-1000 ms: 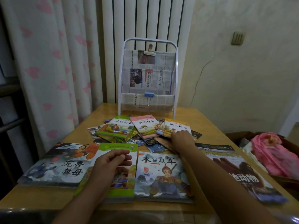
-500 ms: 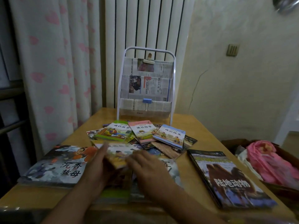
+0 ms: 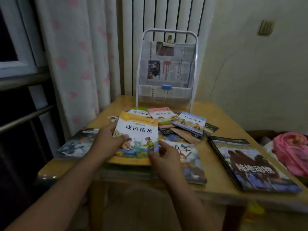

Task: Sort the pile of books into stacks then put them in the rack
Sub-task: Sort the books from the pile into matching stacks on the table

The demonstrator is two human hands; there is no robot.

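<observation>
Both hands' grip holds the yellow book (image 3: 136, 139): left hand (image 3: 106, 142), right hand (image 3: 164, 157)

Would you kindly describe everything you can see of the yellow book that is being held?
The yellow book is a thin paperback with a glossy cover: a yellow-orange band at top and bottom, a pale middle with four dark printed characters, and a cartoon of two children below. It is closed, face up, tilted slightly, and lies above the near stacks at the table's front. The left hand grips its left edge, thumb on the cover; the right hand holds its lower right corner.
</observation>
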